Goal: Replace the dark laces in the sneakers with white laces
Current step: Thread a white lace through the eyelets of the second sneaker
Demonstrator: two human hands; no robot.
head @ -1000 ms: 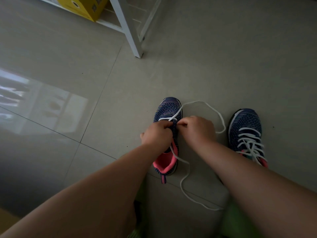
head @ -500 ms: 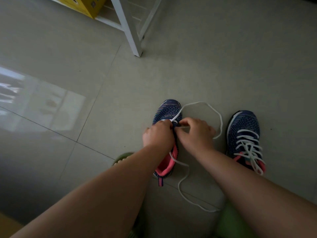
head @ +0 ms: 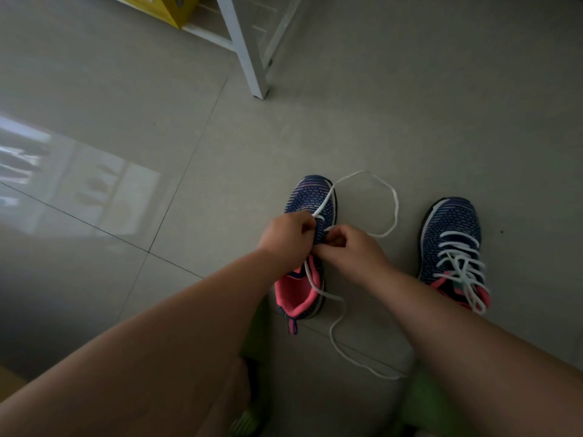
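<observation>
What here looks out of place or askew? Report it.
Nothing damaged or spilled. The white lace trails loose over the floor beside the left sneaker that both hands are threading; the right sneaker is already laced.

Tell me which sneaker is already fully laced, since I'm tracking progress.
The sneaker on the right, untouched: white lace crisscrosses its whole front. The other sneaker, under both hands, has only its first rows threaded, with loose lace trailing on the floor.

Knit-cloth sneaker [head: 310, 200] (glossy floor tiles [head: 132, 99])
</observation>
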